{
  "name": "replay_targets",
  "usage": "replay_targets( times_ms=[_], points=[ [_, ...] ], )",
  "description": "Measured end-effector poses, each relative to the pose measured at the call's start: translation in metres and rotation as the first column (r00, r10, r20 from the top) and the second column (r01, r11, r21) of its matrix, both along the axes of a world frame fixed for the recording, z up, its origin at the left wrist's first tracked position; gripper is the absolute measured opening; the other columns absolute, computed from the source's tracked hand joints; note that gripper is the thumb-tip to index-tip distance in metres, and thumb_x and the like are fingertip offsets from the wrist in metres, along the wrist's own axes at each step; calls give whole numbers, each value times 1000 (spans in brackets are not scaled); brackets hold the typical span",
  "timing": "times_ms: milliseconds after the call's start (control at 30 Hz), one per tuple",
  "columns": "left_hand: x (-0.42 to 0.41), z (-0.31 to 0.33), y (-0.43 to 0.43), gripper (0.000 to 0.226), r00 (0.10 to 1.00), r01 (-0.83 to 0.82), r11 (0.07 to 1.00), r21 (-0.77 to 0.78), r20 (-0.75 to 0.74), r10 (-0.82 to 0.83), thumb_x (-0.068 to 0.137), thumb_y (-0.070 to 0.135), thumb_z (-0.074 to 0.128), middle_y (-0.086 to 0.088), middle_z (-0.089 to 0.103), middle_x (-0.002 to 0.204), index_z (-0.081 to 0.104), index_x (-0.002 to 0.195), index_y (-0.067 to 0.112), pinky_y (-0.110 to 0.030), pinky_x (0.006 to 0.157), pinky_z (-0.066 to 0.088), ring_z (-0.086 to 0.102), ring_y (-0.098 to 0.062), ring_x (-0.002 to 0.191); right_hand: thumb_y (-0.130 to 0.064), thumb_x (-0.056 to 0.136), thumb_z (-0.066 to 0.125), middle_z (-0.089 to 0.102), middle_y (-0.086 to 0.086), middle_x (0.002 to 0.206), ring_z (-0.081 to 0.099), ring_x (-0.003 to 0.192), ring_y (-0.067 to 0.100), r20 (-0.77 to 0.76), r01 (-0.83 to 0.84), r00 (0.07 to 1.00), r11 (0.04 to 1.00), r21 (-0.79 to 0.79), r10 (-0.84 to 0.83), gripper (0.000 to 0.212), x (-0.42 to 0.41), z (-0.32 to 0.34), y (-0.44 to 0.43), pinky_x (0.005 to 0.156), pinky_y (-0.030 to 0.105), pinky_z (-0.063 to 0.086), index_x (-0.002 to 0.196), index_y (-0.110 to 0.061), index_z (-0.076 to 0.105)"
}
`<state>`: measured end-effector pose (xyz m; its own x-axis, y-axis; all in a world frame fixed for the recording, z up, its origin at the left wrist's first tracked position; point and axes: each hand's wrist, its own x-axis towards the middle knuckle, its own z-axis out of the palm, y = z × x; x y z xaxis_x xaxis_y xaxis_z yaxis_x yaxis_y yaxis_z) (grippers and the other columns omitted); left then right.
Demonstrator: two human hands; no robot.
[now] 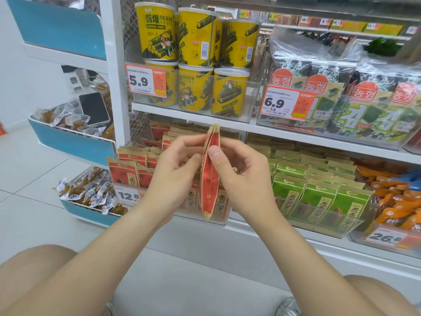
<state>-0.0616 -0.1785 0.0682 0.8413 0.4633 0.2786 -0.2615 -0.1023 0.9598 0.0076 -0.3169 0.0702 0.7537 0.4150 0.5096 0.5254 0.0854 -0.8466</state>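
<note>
Red-and-kraft seed packet (pixel 210 179) stands edge-on between both hands. The left hand (pixel 175 176) pinches its upper edge and the right hand (pixel 241 179) pinches its side. Likely light, crinkly and pliable; grip the stiffer sealed top.

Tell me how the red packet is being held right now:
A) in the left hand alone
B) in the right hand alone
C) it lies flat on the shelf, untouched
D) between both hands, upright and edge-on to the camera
D: the left hand and the right hand both hold the red packet, which stands upright with its thin edge toward the camera.
</note>
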Motion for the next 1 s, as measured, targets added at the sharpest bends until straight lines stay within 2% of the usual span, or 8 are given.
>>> replay_targets(
  times_ms=[167,267,367,500,633,733,867,1000],
  points=[
    [-2,-1,-9,42,985,170,982,-83,-27,-173,112,51,48,-22,73,127,75,131,24,-69,107,51,67,-46,124,-20,91,87,80,-1,89,75,82,19,-87,58,995,996,63,-52,16,-1,1,2,77,39,64,106,-22,81],
    [-1,-4,-9,42,981,189,975,-118,-18,-193,109,52,52,-32,70,125,76,128,23,-75,109,46,64,-52,124,-14,91,87,81,6,93,78,88,27,-231,-1,972,992,123,30,13,0,2,0,80,43,66,101,-12,79],
    [0,-6,-9,44,981,188,953,-239,-9,-195,104,47,59,-23,72,129,71,131,14,-67,114,47,68,-39,122,-7,93,81,82,12,95,77,86,23,-365,-65,923,984,168,123,7,-2,2,0,83,47,64,98,-5,77],
    [1,-6,-9,22,980,193,927,-322,7,-201,110,37,56,-14,67,106,64,110,16,-49,88,47,60,-29,98,-6,94,79,81,14,94,74,87,29,-454,-91,876,980,176,163,4,-1,-2,1,90,57,61,96,-8,77],
    [1,-3,-9,23,973,223,886,-406,38,-227,111,28,53,-12,64,96,63,93,20,-37,72,49,61,-21,80,-8,95,79,81,13,93,73,84,24,-459,-118,869,979,165,182,8,-1,-3,0,78,40,62,102,-3,77],
    [0,-1,-8,18,970,236,877,-418,56,-235,111,28,53,-17,65,108,62,100,17,-35,75,53,63,-22,87,-9,95,79,81,12,92,74,81,20,-453,-128,870,977,171,193,5,-1,-2,1,68,28,61,99,-9,77],
    [-1,0,-8,15,964,261,849,-459,78,-254,111,28,52,-20,65,116,57,115,14,-32,67,56,64,-22,86,-12,94,81,81,14,88,72,72,19,-453,-121,871,977,175,189,5,-2,-1,3,62,25,59,97,-11,76],
    [-3,4,-9,27,959,279,845,-457,93,-266,100,28,62,-18,65,103,60,122,13,-35,66,53,62,-26,79,-13,94,82,78,15,80,67,60,17,-388,-86,912,986,140,135,8,-3,0,4,56,28,58,92,-12,74]
  ],
)
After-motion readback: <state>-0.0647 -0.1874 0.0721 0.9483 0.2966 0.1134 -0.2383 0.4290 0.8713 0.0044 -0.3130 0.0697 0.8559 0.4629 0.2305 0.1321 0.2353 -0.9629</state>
